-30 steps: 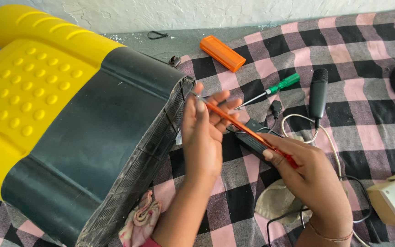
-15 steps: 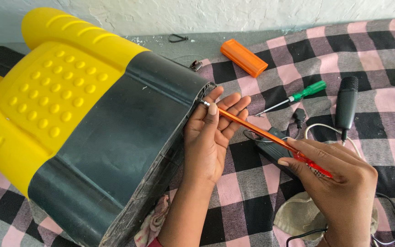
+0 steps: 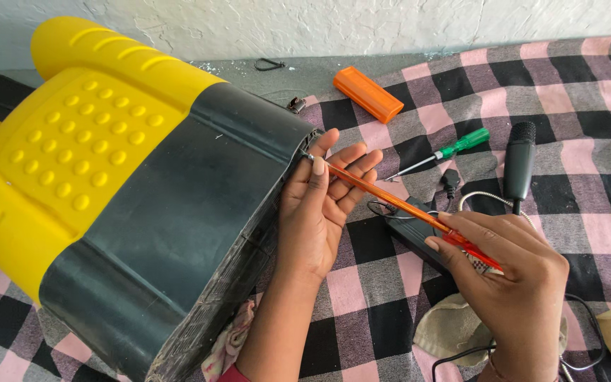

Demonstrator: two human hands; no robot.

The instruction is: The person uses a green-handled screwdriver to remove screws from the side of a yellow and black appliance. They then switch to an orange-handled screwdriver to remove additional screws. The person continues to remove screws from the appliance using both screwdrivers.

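The right hand (image 3: 514, 283) grip is clenched around the orange screwdriver (image 3: 397, 204); its tip meets the black-and-yellow casing (image 3: 157, 212) edge, where the left hand (image 3: 319, 205) lies unclenched, steadying the shaft.

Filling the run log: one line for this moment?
left hand steadies screwdriver tip | right hand grips orange screwdriver | tip at black-and-yellow casing edge | green screwdriver lies on checked cloth
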